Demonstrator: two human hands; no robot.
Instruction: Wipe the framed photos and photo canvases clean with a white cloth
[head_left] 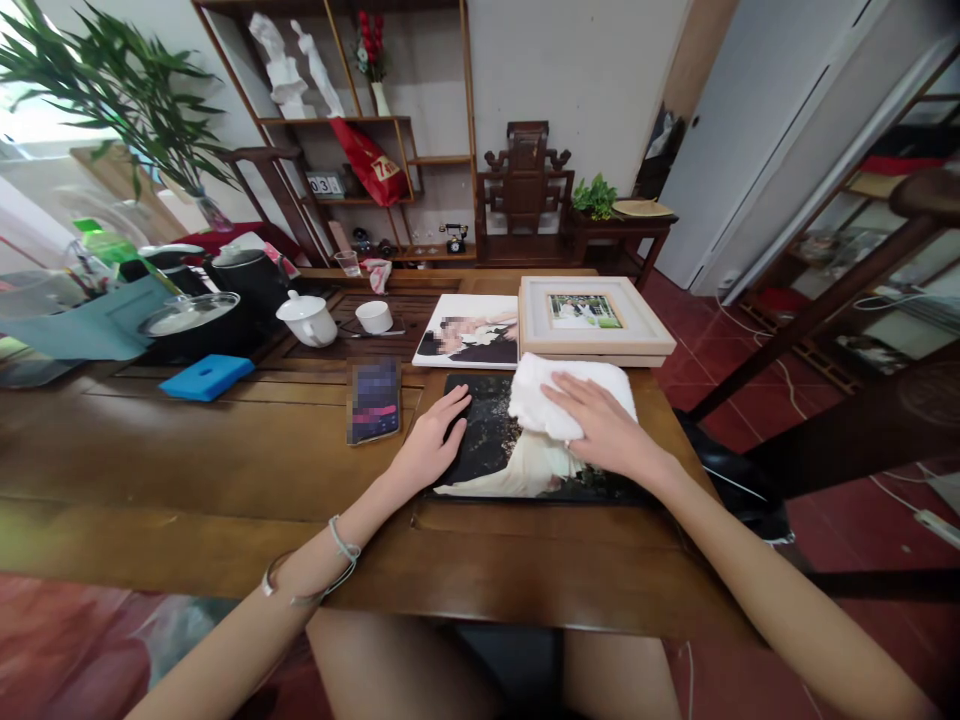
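Observation:
A dark photo panel (487, 430) lies flat near the front edge of the wooden table, showing a long white dress. My left hand (435, 435) rests at its left edge, fingers stretched out and the tips touching the panel, holding nothing. A folded white towel (534, 395) covers the panel's upper right part. My right hand (604, 425) presses down on this towel, fingers spread across it and gripping it against the panel. What the panel shows beneath the towel is hidden.
Behind the panel lie a photo print (469, 330) and framed photo (592, 310). To the left are a phone (375, 400), a blue box (206, 377), a lidded white teapot (307, 320), a white cup (373, 317) and a glass-lidded pan (191, 320). A dark chair (847, 440) stands right.

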